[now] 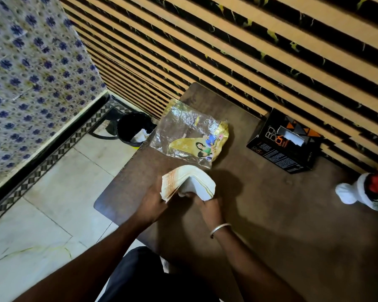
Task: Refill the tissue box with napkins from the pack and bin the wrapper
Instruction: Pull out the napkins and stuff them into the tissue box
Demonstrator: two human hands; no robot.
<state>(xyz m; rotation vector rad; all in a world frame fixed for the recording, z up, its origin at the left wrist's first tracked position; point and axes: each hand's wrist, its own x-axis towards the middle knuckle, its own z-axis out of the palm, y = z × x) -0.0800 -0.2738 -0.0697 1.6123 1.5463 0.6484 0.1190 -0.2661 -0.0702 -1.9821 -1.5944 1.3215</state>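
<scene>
Nearby, wrapper (pixel 190 136) lies empty between napkins (pixel 187 182) and bin (pixel 133 127).

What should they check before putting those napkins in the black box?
1. Napkins out of the pack: ok. The napkin stack is held by the left hand and right hand.
2. Stack neat: not ok, it is bent and fanned open.
3. Tissue box within reach: ok, it sits on the table by the wall.
4. Box opened for loading: cannot tell; only the top slot shows, with something white in it.
5. Wrapper binned: not ok, it lies flat on the table.
6. Bin nearby: ok, on the floor beside the table.
</scene>
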